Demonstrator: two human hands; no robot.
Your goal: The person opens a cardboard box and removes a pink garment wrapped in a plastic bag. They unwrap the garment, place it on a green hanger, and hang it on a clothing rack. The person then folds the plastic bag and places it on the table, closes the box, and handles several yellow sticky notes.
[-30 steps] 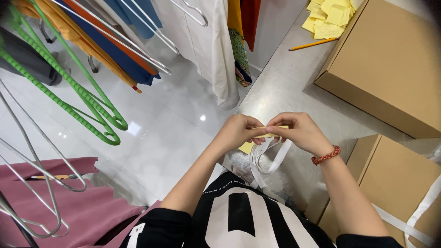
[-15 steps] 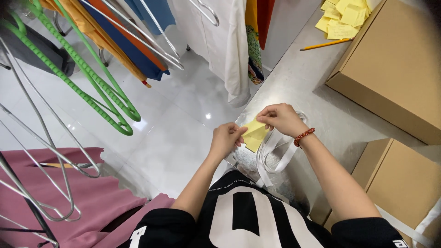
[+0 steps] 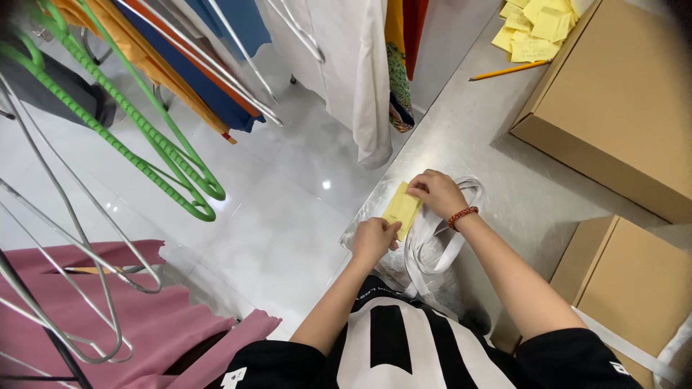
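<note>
Yellow note (image 3: 401,209), now lowered onto the table (image 3: 476,144), stays pinched by left hand (image 3: 373,239) and right hand (image 3: 435,193).

The one camera is sitting on my head, looking steeply down and close over my arms at the steel table (image 3: 497,151) and white floor (image 3: 288,209).

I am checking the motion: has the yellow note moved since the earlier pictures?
Yes. The yellow note has come down from the air onto the metal table edge.
</note>
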